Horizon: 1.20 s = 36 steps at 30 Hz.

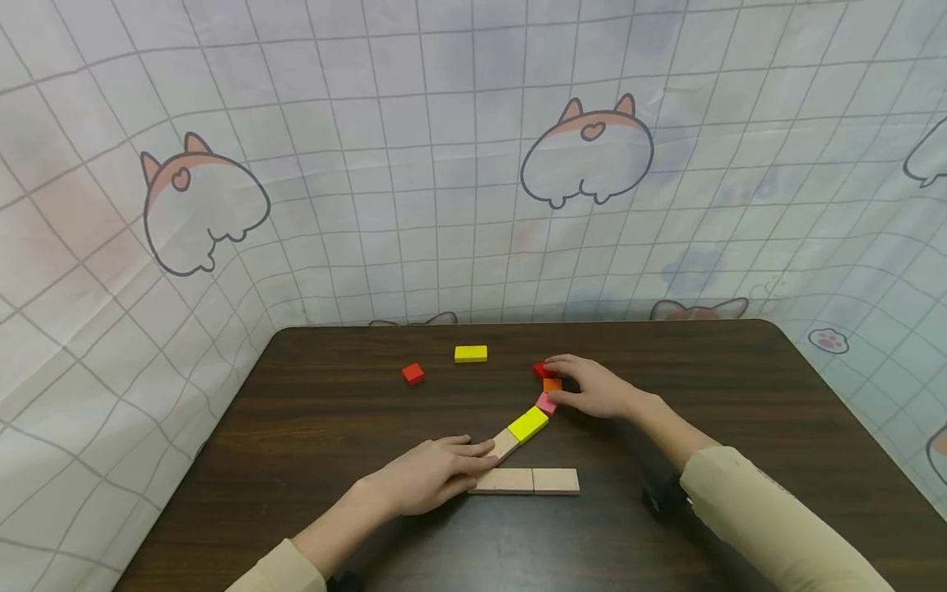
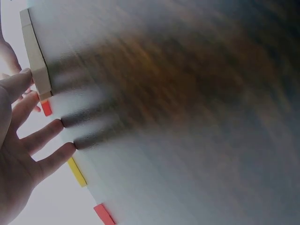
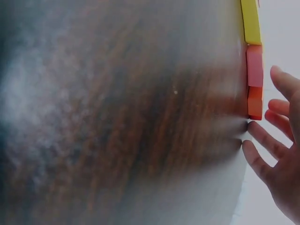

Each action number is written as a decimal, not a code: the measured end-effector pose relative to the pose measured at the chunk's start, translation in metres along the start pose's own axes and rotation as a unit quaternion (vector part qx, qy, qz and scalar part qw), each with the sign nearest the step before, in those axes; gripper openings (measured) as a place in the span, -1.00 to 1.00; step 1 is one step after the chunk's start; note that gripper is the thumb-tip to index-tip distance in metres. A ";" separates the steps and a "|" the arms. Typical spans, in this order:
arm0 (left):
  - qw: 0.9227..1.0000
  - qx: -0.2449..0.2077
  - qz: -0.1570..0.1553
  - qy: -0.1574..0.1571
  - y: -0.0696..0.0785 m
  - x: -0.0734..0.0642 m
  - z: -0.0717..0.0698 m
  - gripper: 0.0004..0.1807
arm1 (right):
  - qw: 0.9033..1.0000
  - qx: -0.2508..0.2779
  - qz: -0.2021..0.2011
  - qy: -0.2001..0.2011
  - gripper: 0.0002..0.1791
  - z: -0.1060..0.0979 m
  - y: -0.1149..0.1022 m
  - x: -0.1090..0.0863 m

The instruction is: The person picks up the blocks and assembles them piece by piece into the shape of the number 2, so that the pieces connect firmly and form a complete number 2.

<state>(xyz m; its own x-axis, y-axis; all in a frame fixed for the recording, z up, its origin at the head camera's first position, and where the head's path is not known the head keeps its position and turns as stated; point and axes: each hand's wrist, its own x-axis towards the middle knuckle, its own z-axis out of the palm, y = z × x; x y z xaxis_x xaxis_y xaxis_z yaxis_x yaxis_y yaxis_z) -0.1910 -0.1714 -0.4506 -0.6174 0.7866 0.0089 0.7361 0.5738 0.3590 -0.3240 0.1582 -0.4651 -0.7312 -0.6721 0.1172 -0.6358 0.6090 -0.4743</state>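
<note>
My left hand (image 1: pixel 429 475) rests with extended fingers at the left end of the wooden blocks, its fingertips hiding part of them. Two plain wooden blocks (image 1: pixel 556 481) lie end to end in a straight row. From their left end another wooden block (image 1: pixel 506 445) slants away, followed by a yellow block (image 1: pixel 528 425), a pink block (image 1: pixel 545 404), an orange block (image 1: pixel 552 385) and a red block (image 1: pixel 541 371) in a curve. At the curve's far end is my right hand (image 1: pixel 595 390), thumb beside the pink block, forefinger at the partly hidden red one; its fingers look loosely spread.
Farther back on the dark wooden table (image 1: pixel 333 411) lie a loose yellow block (image 1: pixel 470 354) and a loose red block (image 1: pixel 413 374). A white gridded cloth (image 1: pixel 459 205) with cartoon animal drawings hangs behind the table and along its sides.
</note>
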 end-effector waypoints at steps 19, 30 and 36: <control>1.000 0.008 0.019 0.010 0.000 0.000 0.001 -0.52 | 0.999 -0.043 0.001 -0.009 -0.40 0.003 -0.001 -0.001; 0.999 0.005 0.026 0.018 -0.002 0.000 0.002 -0.53 | 0.999 -0.042 0.001 -0.008 -0.41 0.002 -0.002 -0.002; 0.998 0.018 0.026 0.055 -0.006 0.003 0.000 -0.58 | 0.999 -0.043 0.004 -0.009 -0.41 0.003 -0.003 -0.002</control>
<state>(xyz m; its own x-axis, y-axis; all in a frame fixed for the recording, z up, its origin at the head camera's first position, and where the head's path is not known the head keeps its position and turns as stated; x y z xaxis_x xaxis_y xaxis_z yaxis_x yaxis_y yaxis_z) -0.1974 -0.1728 -0.4531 -0.6025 0.7875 0.1297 0.7769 0.5415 0.3212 -0.3203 0.1562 -0.4662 -0.7328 -0.6734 0.0976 -0.6486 0.6481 -0.3991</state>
